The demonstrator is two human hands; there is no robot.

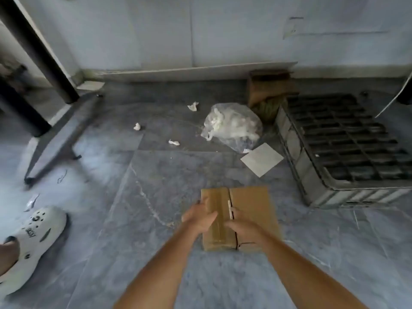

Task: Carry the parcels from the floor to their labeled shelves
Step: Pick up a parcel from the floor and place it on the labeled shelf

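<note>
A flat brown cardboard parcel (252, 204), taped along its middle and tied with a thin black cord, lies on the grey marble floor in front of me. My left hand (199, 218) grips the parcel's left edge, fingers wrapped over the side and thumb on top. My right hand (244, 228) rests on top near the centre seam, fingers curled over the tape and cord. No shelves or labels are in view.
A black plastic crate (341, 148) stands to the right. A clear bag of white scraps (231, 126), a white card (262, 159), paper bits and a brown box (267, 90) lie beyond. A black table leg and base (55, 134) are at left, a white clog (33, 239) at lower left.
</note>
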